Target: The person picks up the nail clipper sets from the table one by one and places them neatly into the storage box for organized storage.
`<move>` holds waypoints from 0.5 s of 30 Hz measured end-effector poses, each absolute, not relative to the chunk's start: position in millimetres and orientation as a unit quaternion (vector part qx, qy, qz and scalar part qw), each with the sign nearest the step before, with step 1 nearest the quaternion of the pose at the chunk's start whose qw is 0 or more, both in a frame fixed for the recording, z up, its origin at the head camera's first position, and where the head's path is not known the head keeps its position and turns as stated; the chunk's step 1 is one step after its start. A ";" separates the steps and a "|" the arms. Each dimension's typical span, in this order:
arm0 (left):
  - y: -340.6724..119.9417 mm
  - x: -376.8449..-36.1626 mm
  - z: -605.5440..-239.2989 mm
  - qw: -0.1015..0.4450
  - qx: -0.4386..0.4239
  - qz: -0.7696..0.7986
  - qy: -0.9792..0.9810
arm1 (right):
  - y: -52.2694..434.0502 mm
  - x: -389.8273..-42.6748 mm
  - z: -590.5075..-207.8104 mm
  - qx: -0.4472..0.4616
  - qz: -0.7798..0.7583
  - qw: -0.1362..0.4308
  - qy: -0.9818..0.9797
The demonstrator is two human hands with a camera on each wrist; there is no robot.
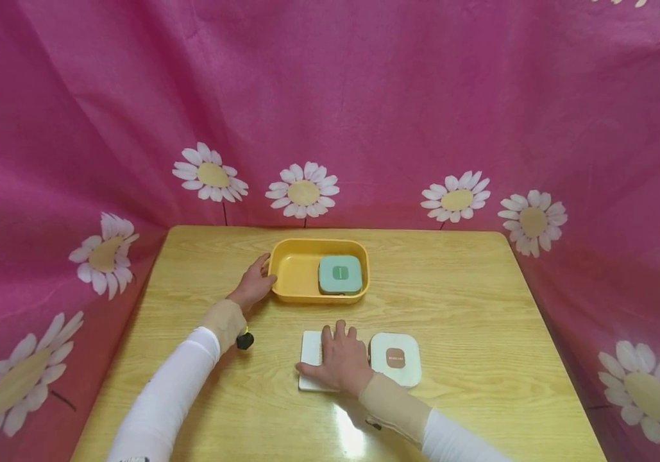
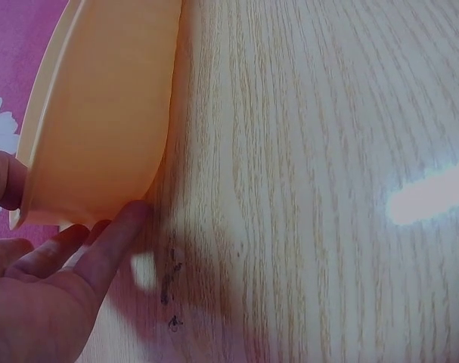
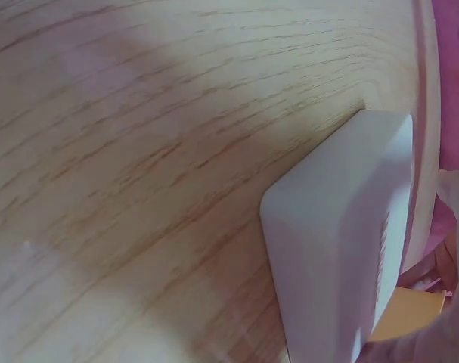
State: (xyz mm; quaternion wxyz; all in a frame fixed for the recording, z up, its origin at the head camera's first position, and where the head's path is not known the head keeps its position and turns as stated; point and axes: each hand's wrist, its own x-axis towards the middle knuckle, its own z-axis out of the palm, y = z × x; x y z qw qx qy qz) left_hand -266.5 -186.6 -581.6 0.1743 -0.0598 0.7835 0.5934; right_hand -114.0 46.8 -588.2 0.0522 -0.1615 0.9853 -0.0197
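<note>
I see my left hand (image 1: 254, 285) at the left end of the yellow tray (image 1: 292, 273), thumb on one side of the corner and fingers (image 2: 112, 242) on the other, so it holds the tray steady on the wooden table (image 1: 468, 301). Inside the tray, at its right side, a green square box (image 1: 339, 274) lies flat. My right hand (image 1: 341, 359) rests palm down on a white flat box (image 1: 310, 359) near the front edge, with fingers laid rather straight over it; I judge it presses more than it grips. Just beside this hand, at the right, lies a white lid with a brown label (image 1: 396, 358).
</note>
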 end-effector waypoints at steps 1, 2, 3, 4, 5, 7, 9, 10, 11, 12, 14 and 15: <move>-187.0 -266.9 -582.2 0.175 -0.059 0.592 0.784 | 45.7 -113.7 -588.3 -0.158 -0.023 0.052 0.986; -187.5 -267.3 -582.9 0.175 -0.059 0.591 0.786 | 44.6 -113.4 -588.6 -0.156 -0.027 0.052 0.986; -188.0 -267.6 -583.7 0.175 -0.059 0.589 0.787 | 43.4 -112.9 -589.1 -0.154 -0.030 0.053 0.986; -188.6 -267.8 -584.4 0.175 -0.058 0.588 0.787 | 42.0 -112.5 -589.6 -0.153 -0.033 0.053 0.986; -189.2 -267.8 -584.8 0.175 -0.058 0.585 0.790 | 40.5 -112.2 -590.0 -0.152 -0.036 0.054 0.986; -189.8 -267.5 -584.6 0.174 -0.057 0.580 0.794 | 37.4 -111.9 -591.2 -0.152 -0.034 0.054 0.986; -189.5 -267.3 -584.1 0.172 -0.056 0.576 0.797 | 34.7 -111.8 -592.4 -0.153 -0.022 0.055 0.986; -189.2 -267.3 -583.8 0.173 -0.057 0.577 0.797 | 33.6 -111.9 -592.8 -0.153 -0.017 0.055 0.987; -188.7 -267.3 -583.5 0.173 -0.058 0.577 0.796 | 32.6 -111.9 -593.1 -0.151 -0.016 0.055 0.987; -188.3 -267.3 -583.3 0.173 -0.058 0.577 0.796 | 31.8 -112.0 -593.4 -0.150 -0.014 0.055 0.987; -187.6 -267.8 -583.4 0.171 -0.060 0.577 0.796 | 30.6 -112.0 -593.4 -0.148 -0.018 0.051 0.987; -187.5 -267.9 -583.5 0.170 -0.064 0.577 0.796 | 30.1 -112.1 -593.2 -0.147 -0.023 0.048 0.988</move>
